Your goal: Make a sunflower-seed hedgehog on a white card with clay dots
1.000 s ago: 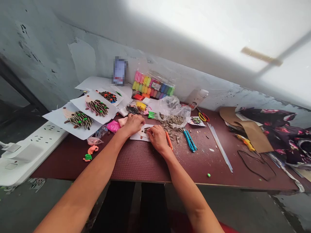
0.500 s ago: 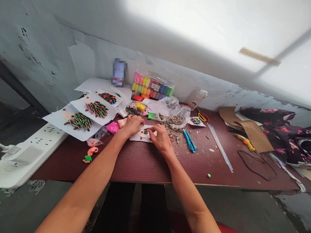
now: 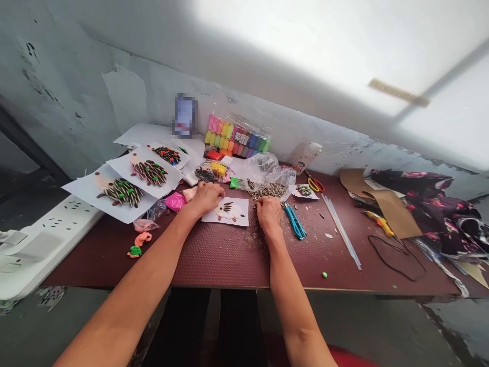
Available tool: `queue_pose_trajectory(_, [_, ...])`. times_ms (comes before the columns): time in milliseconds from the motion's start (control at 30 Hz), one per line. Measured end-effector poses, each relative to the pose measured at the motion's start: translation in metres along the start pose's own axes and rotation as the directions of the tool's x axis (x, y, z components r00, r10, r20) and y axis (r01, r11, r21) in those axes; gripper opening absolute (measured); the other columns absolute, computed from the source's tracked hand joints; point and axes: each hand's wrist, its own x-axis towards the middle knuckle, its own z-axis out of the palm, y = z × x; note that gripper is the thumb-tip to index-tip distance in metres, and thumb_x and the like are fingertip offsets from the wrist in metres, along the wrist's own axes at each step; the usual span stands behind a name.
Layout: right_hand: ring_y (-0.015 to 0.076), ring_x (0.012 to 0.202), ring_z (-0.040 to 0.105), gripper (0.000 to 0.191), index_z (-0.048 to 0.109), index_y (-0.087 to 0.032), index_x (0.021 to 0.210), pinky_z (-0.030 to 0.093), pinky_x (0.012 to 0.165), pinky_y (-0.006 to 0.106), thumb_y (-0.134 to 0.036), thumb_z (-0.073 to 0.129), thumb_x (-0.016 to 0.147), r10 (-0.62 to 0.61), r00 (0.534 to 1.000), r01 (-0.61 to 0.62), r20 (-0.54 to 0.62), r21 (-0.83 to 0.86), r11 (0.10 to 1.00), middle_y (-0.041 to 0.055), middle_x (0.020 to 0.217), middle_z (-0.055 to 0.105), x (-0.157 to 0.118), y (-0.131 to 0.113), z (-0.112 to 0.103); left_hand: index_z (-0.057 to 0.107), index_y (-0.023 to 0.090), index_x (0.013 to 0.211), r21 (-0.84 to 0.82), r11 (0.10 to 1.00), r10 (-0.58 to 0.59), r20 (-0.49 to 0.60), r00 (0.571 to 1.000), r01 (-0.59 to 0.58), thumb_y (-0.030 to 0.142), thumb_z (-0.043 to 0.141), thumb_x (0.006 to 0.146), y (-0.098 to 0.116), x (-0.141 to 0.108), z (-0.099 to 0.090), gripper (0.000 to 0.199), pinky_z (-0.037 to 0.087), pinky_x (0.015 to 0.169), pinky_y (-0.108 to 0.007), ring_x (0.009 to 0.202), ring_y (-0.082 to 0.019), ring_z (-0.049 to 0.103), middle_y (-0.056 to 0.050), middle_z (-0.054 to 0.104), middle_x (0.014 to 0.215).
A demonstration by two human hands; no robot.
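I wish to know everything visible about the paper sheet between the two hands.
The white paper sheet lies flat on the dark red table. It bears a pale, clay-like animal shape with small brown parts and a few dark seeds on its upper area. The left hand overlaps its far left corner; whether it presses is unclear. The right hand is clear of it.

We observe a white card [image 3: 245, 205] bearing a cream hedgehog [image 3: 237, 211] with brown dabs and dark seeds [image 3: 228, 207]. The loose sunflower seeds [image 3: 275, 190] are striped dark brown and pale. The tabletop [image 3: 217, 262] is maroon; the utility knife [image 3: 294, 223], turquoise; the scissors' handles [image 3: 317, 185], red and yellow; the glue gun [image 3: 383, 224], yellow. We distinguish pink blossoms on the near-black floral cloth [image 3: 430, 211].
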Motion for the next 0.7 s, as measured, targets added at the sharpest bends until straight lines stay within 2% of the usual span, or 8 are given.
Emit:
queue_pose_trajectory(167, [0.0215, 0.098, 0.061, 0.020, 0.080, -0.020, 0.097, 0.041, 0.081, 0.029, -0.024, 0.061, 0.094, -0.011, 1.000, 0.012, -0.026, 0.035, 0.999, 0.0101, 0.102, 0.074, 0.004, 0.006, 0.008, 0.079, 0.025, 0.090, 0.001, 1.000, 0.010, -0.006, 1.000, -0.010, 0.017, 0.051, 0.085, -0.003, 0.001, 0.002, 0.029, 0.039, 0.091, -0.040, 0.104, -0.026, 0.065, -0.007, 0.078, 0.107])
queue_pose_trajectory(367, [0.0207, 0.085, 0.059, 0.013, 0.076, -0.020, 0.083, 0.040, 0.075, 0.030, -0.018, 0.065, 0.089, -0.097, 0.990, 0.113, -0.105, 0.163, 0.980, 0.0092, 0.087, 0.071, 0.011, 0.017, 0.022, 0.079, 0.024, 0.092, -0.011, 1.000, 0.003, 0.000, 1.000, -0.003, 0.017, 0.051, 0.086, -0.002, 0.000, 0.001, 0.030, 0.040, 0.093, -0.043, 0.105, -0.028, 0.066, -0.009, 0.077, 0.107])
queue_pose_trajectory(533, [0.0237, 0.091, 0.058, 0.012, 0.070, -0.018, 0.088, 0.040, 0.083, 0.033, -0.016, 0.059, 0.092, -0.119, 0.982, 0.144, -0.146, 0.176, 0.974, 0.0116, 0.093, 0.070, 0.008, 0.010, 0.021, 0.078, 0.025, 0.091, -0.018, 1.000, 0.011, -0.009, 1.000, -0.011, 0.018, 0.053, 0.085, -0.004, 0.001, 0.002, 0.027, 0.040, 0.092, -0.041, 0.104, -0.027, 0.066, -0.007, 0.078, 0.106])
queue_pose_trajectory(700, [0.0222, 0.086, 0.060, 0.015, 0.070, -0.017, 0.093, 0.041, 0.079, 0.031, -0.017, 0.055, 0.094, -0.115, 0.955, 0.207, -0.272, 0.340, 0.917, 0.0094, 0.091, 0.072, 0.002, -0.001, 0.014, 0.079, 0.025, 0.093, -0.028, 1.000, 0.001, 0.003, 1.000, -0.001, 0.019, 0.053, 0.085, -0.006, 0.002, 0.003, 0.028, 0.040, 0.092, -0.040, 0.105, -0.027, 0.066, -0.007, 0.078, 0.108])
